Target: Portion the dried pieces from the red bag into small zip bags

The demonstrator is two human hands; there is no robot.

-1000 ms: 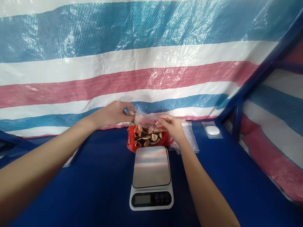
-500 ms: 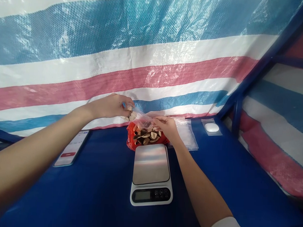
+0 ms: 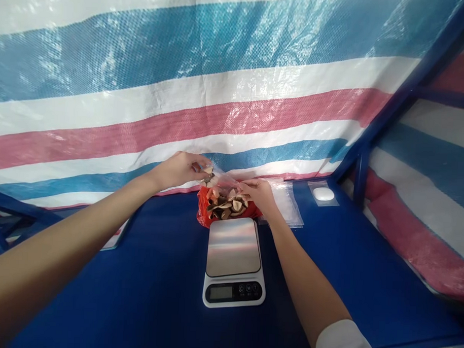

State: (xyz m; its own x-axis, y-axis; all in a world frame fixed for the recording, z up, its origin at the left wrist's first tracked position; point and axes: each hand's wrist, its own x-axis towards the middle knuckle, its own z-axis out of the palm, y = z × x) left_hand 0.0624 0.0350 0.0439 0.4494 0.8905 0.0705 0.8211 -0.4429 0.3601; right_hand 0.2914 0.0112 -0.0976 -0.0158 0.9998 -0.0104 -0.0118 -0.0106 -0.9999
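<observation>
Clear plastic makes up the small bag that both hands hold up near the far edge of the table, just above a red bag heaped with brown and pale dried slices. The left hand pinches the small bag's left end between thumb and fingertips, with a few slices showing at its fingertips. The right hand pinches the bag's right end, its fingers pressed together on the film. The red bag sits on the blue table at the far edge, against the striped tarp. Just in front of the red bag stands a white digital scale with a bare metal platter and its display toward the near edge. Right of the red bag, beside the right hand, lies a stack of clear empty bags, and further toward the far right corner a small white oval object rests on a clear bag. A phone lies near the left edge, mostly hidden behind the left forearm.
</observation>
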